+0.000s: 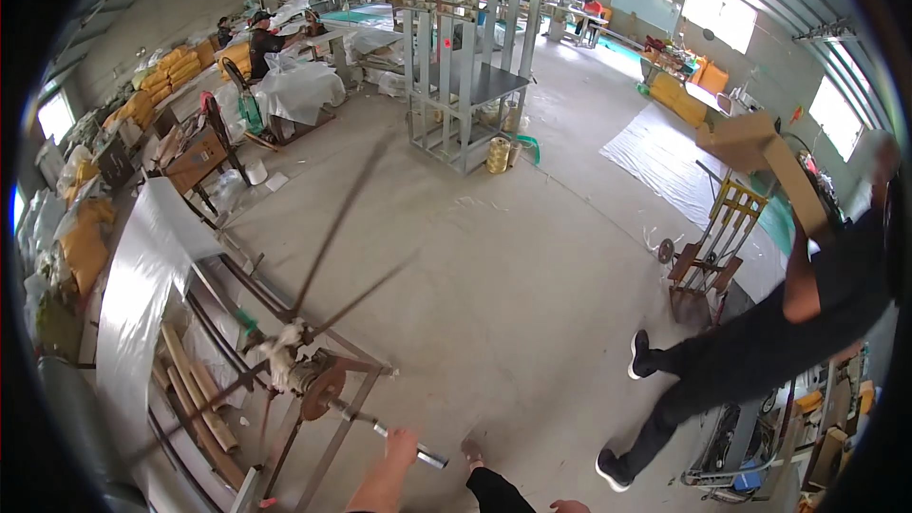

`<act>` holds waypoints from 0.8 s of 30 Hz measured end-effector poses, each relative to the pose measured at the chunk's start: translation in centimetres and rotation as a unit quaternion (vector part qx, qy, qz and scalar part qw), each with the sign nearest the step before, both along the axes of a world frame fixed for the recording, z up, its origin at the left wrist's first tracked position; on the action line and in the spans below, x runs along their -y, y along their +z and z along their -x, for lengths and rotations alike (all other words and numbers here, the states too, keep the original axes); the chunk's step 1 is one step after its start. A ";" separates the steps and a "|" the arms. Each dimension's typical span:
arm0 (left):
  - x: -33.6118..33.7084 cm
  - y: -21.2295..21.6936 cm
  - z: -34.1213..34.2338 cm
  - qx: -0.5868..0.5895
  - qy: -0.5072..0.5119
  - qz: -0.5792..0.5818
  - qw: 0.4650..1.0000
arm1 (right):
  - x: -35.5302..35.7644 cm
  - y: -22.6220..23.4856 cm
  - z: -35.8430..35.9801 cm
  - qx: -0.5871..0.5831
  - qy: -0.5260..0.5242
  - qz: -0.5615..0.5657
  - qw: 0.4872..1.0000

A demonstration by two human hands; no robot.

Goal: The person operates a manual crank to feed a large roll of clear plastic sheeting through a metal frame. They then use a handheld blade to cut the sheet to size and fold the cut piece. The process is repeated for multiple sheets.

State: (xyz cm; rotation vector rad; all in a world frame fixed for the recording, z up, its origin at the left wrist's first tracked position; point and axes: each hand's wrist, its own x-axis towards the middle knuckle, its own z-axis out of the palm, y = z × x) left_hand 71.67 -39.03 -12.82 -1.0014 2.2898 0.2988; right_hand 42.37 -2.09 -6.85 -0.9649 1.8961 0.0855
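Near edge, centre: left hand closed around the grey metal crank handle that sticks out toward the right from a rust-brown disc on an angle-iron winding frame. Right hand barely enters at the bottom edge, right of the person's own dark shoe; only a sliver shows, so cannot tell whether it is open or closed. It touches nothing visible.

Just left of the disc: hub wrapped in white fibre, with thin dark spokes blurred and fanning up and out. Left of the frame: wide sheet of white woven fabric, cardboard tubes lying beneath.

Right, mid-distance: another person in dark clothes carrying a flat cardboard box, beside a wooden trolley. Bare concrete floor between.

Far centre: grey metal rack, yellow thread spool at its foot.
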 end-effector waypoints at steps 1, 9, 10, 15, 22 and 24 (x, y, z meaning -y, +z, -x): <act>-2.5 -0.8 -3.2 -0.008 0.014 0.007 1.000 | 0.4 -0.9 -0.4 -0.012 -0.008 0.009 1.000; -7.5 22.4 -13.3 -0.087 -0.063 -0.025 0.994 | 9.6 2.6 -4.2 -0.003 0.046 0.118 0.992; -7.0 25.4 -12.6 -0.119 -0.070 -0.007 0.990 | 11.7 4.4 -4.8 0.007 0.053 0.149 0.987; -0.9 31.7 -4.1 -0.443 -0.094 0.201 0.869 | 22.4 12.8 -6.6 0.010 0.017 0.421 0.907; 10.6 22.5 11.9 -0.335 -0.135 0.209 0.909 | 17.9 7.9 -0.7 -0.087 0.049 0.238 0.966; 11.6 16.8 13.7 -0.271 -0.116 0.188 0.937 | 13.5 6.0 0.7 -0.098 0.092 0.184 0.974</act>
